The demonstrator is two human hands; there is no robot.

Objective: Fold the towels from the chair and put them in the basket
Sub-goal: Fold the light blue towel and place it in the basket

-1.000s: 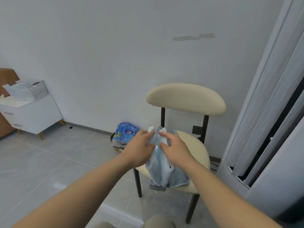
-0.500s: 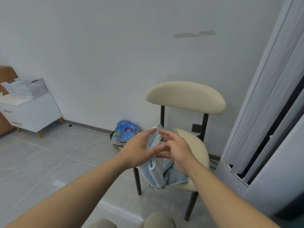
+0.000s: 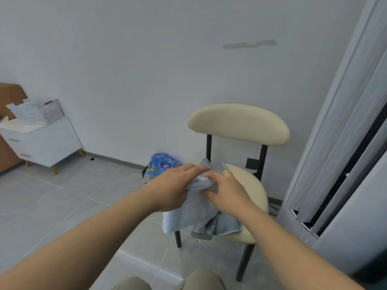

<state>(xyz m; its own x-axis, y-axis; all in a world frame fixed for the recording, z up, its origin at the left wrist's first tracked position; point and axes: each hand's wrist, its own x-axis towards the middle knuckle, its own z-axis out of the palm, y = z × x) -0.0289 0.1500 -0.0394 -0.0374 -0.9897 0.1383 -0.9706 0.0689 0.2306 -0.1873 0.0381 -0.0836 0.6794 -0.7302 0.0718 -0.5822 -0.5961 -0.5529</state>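
- The left hand (image 3: pixel 173 188) and the right hand (image 3: pixel 229 192) are close together, and both pinch the bunched top edge of a light blue soft towel (image 3: pixel 188 212).
- The towel hangs from the fingers over the front of the cream padded chair with black legs (image 3: pixel 251 185).
- More blue cloth with a dark striped border (image 3: pixel 224 226) lies on the seat; I cannot tell if it is the same towel.
- The white perforated plastic basket (image 3: pixel 36 113) stands well apart, on a white drawer cabinet (image 3: pixel 46 143).

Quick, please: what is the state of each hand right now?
Left hand: holds the light blue towel.
Right hand: pinches the same towel.
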